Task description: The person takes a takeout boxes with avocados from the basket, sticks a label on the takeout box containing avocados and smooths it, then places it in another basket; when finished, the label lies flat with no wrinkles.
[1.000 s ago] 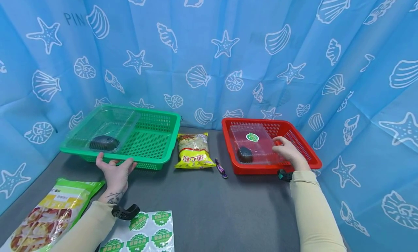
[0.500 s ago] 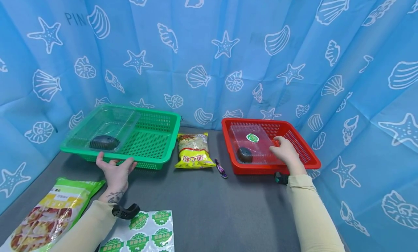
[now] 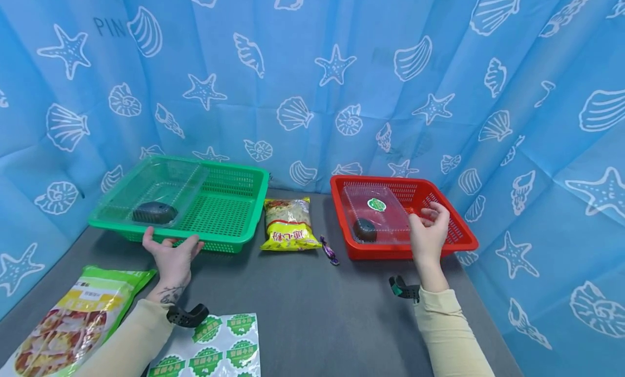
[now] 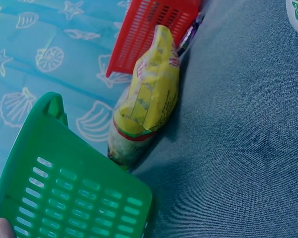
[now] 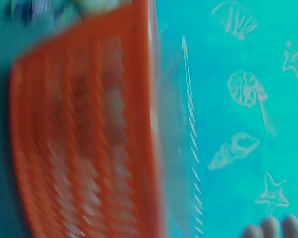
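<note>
In the head view my left hand [image 3: 172,257] grips the front rim of the green plastic basket [image 3: 227,238], and one fingertip [image 4: 4,229] shows against that basket in the left wrist view. A clear plastic box [image 3: 168,176] with a dark rounded lump [image 3: 155,213] sits in its left part. My right hand [image 3: 429,230] hovers over the front right of the red basket [image 3: 381,252], fingers loosely bent with nothing between them. Inside the red basket lies another clear box [image 3: 358,203] bearing a round green sticker [image 3: 376,205]; a dark lump [image 3: 365,230] shows at its front left.
Between the baskets lie a yellow food packet [image 3: 290,225] and a purple wrapped candy [image 3: 329,252]. A large green-edged food bag [image 3: 73,323] rests at the front left, beside a sheet of round green stickers [image 3: 215,347]. A blue curtain [image 3: 312,84] hangs behind.
My right hand has drawn back from the sticker-marked box in the red basket, turning upward and coming nearer. My left hand and the green basket have stayed in place.
</note>
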Demonstrator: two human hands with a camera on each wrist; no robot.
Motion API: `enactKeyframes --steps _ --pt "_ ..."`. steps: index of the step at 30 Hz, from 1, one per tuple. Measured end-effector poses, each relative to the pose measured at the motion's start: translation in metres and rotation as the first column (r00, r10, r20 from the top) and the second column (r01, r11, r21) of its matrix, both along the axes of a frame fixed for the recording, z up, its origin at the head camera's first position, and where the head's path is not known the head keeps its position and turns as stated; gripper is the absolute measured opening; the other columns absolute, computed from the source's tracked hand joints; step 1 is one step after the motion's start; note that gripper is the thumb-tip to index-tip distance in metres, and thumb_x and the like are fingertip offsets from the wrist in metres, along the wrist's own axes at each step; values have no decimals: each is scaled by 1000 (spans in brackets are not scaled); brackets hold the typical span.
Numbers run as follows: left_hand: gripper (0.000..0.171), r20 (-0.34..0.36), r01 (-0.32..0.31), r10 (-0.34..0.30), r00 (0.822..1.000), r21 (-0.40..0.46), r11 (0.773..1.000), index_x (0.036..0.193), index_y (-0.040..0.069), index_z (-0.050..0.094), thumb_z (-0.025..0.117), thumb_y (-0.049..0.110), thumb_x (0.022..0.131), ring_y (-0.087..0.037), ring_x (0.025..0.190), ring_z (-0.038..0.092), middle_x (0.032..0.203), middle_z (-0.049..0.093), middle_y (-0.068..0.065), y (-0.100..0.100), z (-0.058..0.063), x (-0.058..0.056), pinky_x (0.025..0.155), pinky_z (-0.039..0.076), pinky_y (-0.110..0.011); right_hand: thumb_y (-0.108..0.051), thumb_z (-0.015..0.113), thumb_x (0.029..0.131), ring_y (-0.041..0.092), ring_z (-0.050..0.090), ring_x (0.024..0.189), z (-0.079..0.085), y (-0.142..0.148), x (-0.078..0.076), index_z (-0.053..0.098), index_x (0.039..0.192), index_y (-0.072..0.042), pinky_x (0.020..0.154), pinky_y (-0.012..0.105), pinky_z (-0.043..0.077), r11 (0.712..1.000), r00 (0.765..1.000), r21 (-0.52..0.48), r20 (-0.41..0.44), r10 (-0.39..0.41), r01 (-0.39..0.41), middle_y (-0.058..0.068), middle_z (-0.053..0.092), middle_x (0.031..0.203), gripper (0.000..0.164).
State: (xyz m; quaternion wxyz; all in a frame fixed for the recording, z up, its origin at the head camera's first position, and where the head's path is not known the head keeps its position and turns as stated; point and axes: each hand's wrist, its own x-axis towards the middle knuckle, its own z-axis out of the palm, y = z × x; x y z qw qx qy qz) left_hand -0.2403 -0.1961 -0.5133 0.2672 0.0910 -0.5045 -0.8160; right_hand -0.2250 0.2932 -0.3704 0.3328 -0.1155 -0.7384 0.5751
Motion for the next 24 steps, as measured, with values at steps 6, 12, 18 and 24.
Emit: enactKeyframes --steps 6,12,18,24 --pt "96 3 -2 2 1000 -3 1000 126 42 8 74 5 66 -27 52 53 83 30 -7 -1 2 1 68 50 -42 -3 67 70 14 44 61 -45 -10 7 34 105 -14 51 22 46 867 955 -489 -200 -219 97 3 41 87 49" --pt "96 -6 -14 14 1000 4 1000 126 41 9 73 4 66 -26 52 53 83 30 -7 -1 2 1 67 50 -42 -15 66 76 14 49 66 -68 -25 18 23 112 -16 56 25 50 709 976 -687 -4 -219 157 2 36 96 56" --pt "97 -1 -10 10 1000 -11 1000 126 43 8 74 5 66 -27 57 54 84 30 -7 0 -3 -2 68 50 -42 -18 56 84 19 53 81 -76 -22 12 22 119 -16 68 27 49 624 997 -781 -32 -69 18 5 35 116 48" --pt "96 18 -13 13 1000 -8 1000 127 43 8 73 4 67 -27 50 52 86 30 -7 -2 -7 -5 68 50 -44 -14 57 83 23 57 83 -87 -12 1 32 112 -15 69 34 51 650 995 -758 -90 -31 -48 12 37 122 39"
